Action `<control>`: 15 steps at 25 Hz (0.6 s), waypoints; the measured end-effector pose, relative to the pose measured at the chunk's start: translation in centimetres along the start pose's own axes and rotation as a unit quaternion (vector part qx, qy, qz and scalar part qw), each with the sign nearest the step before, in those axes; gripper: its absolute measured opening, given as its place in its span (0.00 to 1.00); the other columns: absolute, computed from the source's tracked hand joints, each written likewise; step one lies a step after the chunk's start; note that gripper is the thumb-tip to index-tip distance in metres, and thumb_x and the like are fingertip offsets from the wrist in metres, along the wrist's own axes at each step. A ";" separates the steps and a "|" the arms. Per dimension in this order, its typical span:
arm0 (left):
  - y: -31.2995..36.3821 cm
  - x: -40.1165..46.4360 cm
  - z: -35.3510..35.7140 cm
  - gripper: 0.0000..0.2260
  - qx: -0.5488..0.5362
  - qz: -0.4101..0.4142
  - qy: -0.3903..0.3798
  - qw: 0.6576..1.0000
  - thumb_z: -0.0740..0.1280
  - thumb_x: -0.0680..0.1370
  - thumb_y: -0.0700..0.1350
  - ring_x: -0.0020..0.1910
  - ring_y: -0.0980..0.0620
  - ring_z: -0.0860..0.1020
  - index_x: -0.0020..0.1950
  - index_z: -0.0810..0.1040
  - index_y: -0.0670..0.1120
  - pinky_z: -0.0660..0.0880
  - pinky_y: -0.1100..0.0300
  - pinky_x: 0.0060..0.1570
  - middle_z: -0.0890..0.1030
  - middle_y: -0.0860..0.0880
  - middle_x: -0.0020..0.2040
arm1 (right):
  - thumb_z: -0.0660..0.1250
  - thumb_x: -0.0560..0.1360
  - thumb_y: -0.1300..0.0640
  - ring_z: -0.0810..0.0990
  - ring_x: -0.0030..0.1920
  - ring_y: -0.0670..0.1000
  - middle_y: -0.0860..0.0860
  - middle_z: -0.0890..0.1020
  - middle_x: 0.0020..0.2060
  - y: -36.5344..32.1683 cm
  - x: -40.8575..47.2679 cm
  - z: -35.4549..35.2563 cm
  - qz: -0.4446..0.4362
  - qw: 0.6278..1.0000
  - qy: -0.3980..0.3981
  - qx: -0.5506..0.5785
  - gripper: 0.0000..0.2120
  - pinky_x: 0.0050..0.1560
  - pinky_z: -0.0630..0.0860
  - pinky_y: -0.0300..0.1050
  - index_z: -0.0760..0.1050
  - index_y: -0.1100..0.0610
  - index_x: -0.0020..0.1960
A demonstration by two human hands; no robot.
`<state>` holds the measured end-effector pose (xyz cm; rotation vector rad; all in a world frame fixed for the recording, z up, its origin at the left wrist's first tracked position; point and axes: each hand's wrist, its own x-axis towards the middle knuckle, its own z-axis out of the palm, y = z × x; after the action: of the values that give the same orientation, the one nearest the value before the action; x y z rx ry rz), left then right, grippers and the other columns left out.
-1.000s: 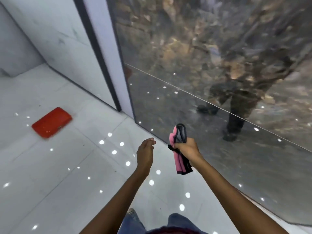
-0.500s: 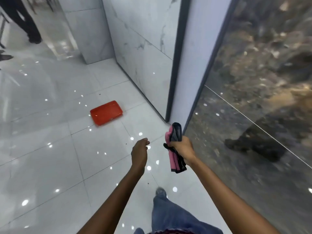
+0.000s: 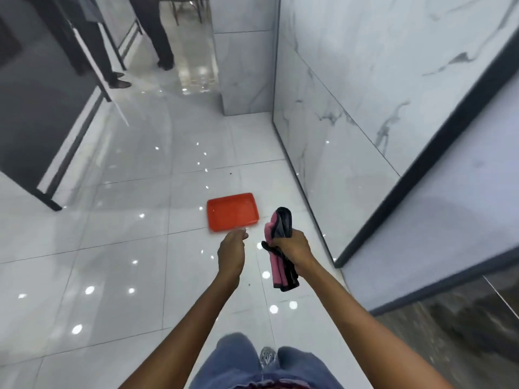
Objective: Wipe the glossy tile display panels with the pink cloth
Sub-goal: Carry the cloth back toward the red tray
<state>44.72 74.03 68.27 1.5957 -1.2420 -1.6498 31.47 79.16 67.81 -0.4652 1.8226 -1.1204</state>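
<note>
Floor (image 3: 118, 276): glossy white tiles with thin grout lines, dotted with bright reflections of ceiling lights; it carries the tray and fills the left and middle of the view.
White marble panel (image 3: 365, 80): a glossy veined tile display panel standing upright along the floor's right edge, with a thin seam crossing it.
Pale panel (image 3: 438, 234): a plain light panel in a dark frame, nearer than the marble one, on the right.
Dark stone panel (image 3: 460, 341): brown-grey glossy tile at the lower right corner of the view, beside the pale panel.
Dark display stand (image 3: 36, 108): a grey panel in a black frame along the floor's left edge.
Bystanders' legs (image 3: 157, 32): dark trousers and shoes at the floor's far end, top left.
Jeans (image 3: 241, 366): the person's own blue-clad legs at the bottom, a shoe tip showing between them.
Red tray (image 3: 232, 211): a flat rectangular orange-red tray lying on the floor near the base of the marble panel, just beyond the left hand.
Pink cloth (image 3: 276, 262): folded pink with dark edging, held upright in the air over the floor, touching no panel; its ends stick out above and below the fist.
Right hand (image 3: 292, 245): grip clenched round the middle of the pink cloth.
Left hand (image 3: 231, 252): beside the right one, holding nothing, fingers loosely curled and blurred, grip released.
</note>
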 end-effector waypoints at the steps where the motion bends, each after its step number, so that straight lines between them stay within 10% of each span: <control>1: 1.3 2.0 0.1 0.07 -0.006 -0.006 0.009 1.000 0.60 0.81 0.47 0.61 0.45 0.75 0.48 0.77 0.51 0.70 0.52 0.61 0.79 0.46 0.61 | 0.70 0.68 0.68 0.79 0.37 0.52 0.54 0.81 0.39 -1.6 2.1 0.8 -0.001 1.000 -0.013 -0.001 0.07 0.43 0.79 0.47 0.78 0.61 0.45; 10: 11.1 23.5 0.1 0.09 -0.063 -0.043 0.075 0.994 0.61 0.81 0.47 0.59 0.45 0.76 0.43 0.77 0.52 0.70 0.48 0.65 0.81 0.47 0.55 | 0.70 0.67 0.68 0.82 0.45 0.55 0.55 0.83 0.43 -12.9 23.7 8.6 -0.004 0.998 -0.063 -0.016 0.10 0.53 0.81 0.52 0.80 0.60 0.47; 15: 16.4 35.2 -1.4 0.09 -0.051 -0.066 0.100 0.991 0.60 0.81 0.46 0.57 0.45 0.76 0.42 0.75 0.53 0.71 0.50 0.60 0.80 0.48 0.52 | 0.69 0.69 0.68 0.80 0.38 0.50 0.48 0.81 0.35 -19.0 33.7 12.9 -0.003 0.993 -0.093 -0.072 0.08 0.41 0.78 0.40 0.77 0.56 0.39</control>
<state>36.59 36.17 65.86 1.7636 -0.9550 -1.5585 22.70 39.45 64.72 -0.6376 1.7438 -0.9209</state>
